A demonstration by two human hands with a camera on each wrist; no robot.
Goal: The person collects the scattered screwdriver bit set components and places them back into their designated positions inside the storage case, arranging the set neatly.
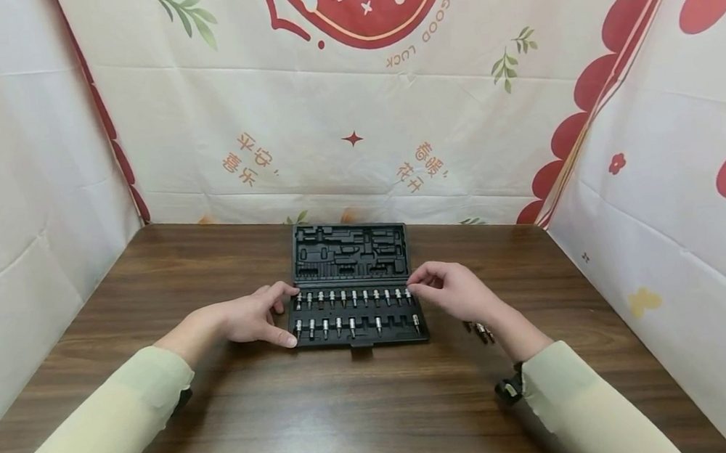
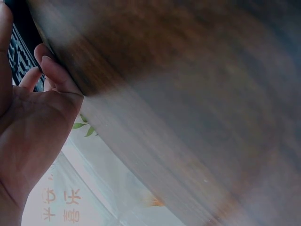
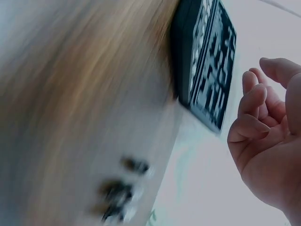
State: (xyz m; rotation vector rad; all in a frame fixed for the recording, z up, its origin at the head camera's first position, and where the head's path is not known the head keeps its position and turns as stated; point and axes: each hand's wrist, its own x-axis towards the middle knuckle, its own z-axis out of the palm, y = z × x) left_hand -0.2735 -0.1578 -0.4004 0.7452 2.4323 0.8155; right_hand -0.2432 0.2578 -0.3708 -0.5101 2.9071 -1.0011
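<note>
The widely spread left hand (image 1: 257, 318) is steadying the bit-socket case (image 1: 354, 283), so the narrow right hand (image 1: 451, 289), grip unclear, should be working gently.

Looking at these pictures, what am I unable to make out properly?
- Loose bits: blurred in the right wrist view, so their shapes are unclear; in the head view, they are small and beside the right arm, which may hide more.
- Tips of the case's bits: too small in the head view.
- Case: mostly beyond the left wrist view's edge or behind the left hand.
- Red emblem: top cut off in the head view.
</note>
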